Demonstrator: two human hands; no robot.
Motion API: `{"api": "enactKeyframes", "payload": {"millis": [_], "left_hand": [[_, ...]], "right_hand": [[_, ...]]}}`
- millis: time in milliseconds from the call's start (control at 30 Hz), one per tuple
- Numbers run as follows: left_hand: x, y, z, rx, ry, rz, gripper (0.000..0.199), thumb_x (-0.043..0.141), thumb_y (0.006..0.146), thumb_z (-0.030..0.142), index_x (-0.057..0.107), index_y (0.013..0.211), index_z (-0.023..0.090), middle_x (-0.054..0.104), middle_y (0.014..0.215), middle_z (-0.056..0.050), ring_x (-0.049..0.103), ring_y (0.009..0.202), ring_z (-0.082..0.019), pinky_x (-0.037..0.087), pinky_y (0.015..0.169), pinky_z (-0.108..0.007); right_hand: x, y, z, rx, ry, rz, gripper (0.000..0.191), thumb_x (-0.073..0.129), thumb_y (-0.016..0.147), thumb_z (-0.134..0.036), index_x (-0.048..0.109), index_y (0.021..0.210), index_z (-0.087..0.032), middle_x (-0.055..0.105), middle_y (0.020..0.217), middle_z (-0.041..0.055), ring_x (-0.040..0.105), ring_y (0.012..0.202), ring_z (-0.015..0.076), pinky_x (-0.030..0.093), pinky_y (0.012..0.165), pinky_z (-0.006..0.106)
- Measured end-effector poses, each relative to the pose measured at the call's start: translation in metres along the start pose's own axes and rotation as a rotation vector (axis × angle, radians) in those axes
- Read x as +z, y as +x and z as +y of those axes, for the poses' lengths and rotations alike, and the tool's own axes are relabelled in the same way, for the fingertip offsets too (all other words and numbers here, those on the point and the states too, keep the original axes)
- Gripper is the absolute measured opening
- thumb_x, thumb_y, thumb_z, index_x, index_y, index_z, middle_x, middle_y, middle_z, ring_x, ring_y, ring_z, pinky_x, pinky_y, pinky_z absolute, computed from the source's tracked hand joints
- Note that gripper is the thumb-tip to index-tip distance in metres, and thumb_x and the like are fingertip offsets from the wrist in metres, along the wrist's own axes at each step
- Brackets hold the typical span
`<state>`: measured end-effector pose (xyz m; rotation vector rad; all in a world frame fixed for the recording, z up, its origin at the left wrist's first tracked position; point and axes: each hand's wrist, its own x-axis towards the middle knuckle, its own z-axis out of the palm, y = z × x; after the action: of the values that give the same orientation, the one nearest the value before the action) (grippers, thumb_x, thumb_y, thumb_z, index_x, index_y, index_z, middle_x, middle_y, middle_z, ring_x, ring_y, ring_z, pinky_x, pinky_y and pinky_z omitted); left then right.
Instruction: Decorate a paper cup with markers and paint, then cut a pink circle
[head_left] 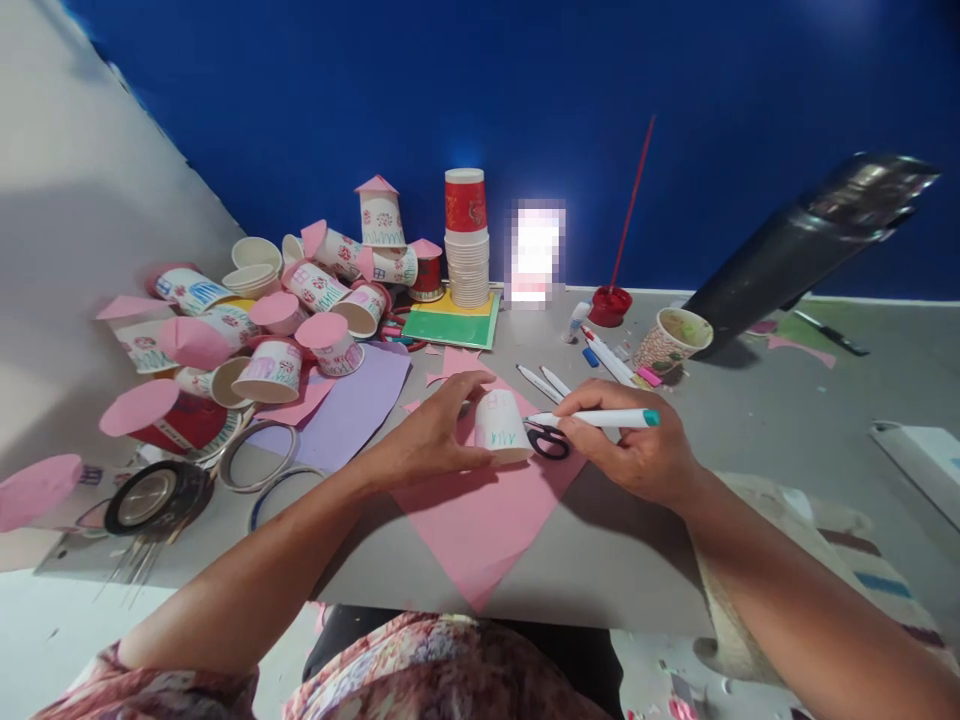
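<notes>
A white paper cup (501, 425) with green strokes and a faint pink drawing stands upside down, tilted, over a pink sheet (472, 530). My left hand (439, 425) grips its left side between thumb and fingers. In my right hand (630, 440) is a white marker with a green end (611, 418), its tip close to the cup's right side. Black-handled scissors (550, 443) lie on the pink sheet between the cup and my right hand, partly hidden. Two white markers (536, 382) rest just behind.
Decorated cups with pink paper discs (270, 370) are heaped at the left, beside tape rolls (259, 457) and a purple sheet (360, 400). Behind stands a cup stack (466, 265). At the right are a patterned cup (673, 340), a black roll (772, 260) and a cloth (847, 560).
</notes>
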<state>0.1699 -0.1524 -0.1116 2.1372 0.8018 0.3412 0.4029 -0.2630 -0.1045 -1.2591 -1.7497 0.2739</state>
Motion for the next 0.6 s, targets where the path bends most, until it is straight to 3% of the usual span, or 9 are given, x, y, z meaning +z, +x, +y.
{"api": "enactKeyframes", "payload": {"millis": [67,167,267,600], "left_hand": [[-0.004,0.001,-0.001,0.009,0.030,-0.045,0.089,0.084,0.073,0.051,0.045,0.149,0.025,0.057,0.143,-0.014,0.059,0.127,-0.034,0.052,0.106,-0.052],[-0.006,0.001,0.000,0.056,0.087,-0.091,0.076,0.082,0.076,0.052,0.054,0.141,0.024,0.060,0.134,-0.013,0.060,0.121,-0.034,0.053,0.102,-0.051],[-0.005,0.002,0.001,0.126,0.091,-0.067,0.068,0.082,0.078,0.050,0.058,0.135,0.023,0.061,0.129,-0.012,0.060,0.120,-0.032,0.053,0.102,-0.048],[-0.001,0.002,-0.007,0.189,0.055,-0.028,0.066,0.085,0.076,0.037,0.054,0.134,0.025,0.059,0.133,-0.011,0.059,0.122,-0.030,0.054,0.103,-0.046]], "right_hand": [[0.001,-0.001,-0.002,-0.009,0.019,-0.020,0.010,0.065,0.091,-0.018,0.069,0.083,-0.023,0.074,0.074,-0.0008,0.067,0.065,0.0133,0.051,0.064,0.025],[0.005,-0.005,-0.006,0.051,0.030,-0.022,0.008,0.065,0.091,-0.018,0.069,0.086,-0.023,0.074,0.074,-0.0017,0.065,0.060,0.0121,0.049,0.059,0.023],[0.012,-0.010,-0.008,0.090,0.024,-0.022,0.004,0.066,0.090,-0.019,0.069,0.089,-0.022,0.074,0.073,-0.0021,0.061,0.055,0.0109,0.046,0.053,0.023],[0.015,-0.009,-0.004,-0.003,0.024,-0.117,0.007,0.065,0.095,-0.023,0.070,0.091,-0.021,0.075,0.079,0.0024,0.067,0.064,0.0139,0.050,0.061,0.026]]}}
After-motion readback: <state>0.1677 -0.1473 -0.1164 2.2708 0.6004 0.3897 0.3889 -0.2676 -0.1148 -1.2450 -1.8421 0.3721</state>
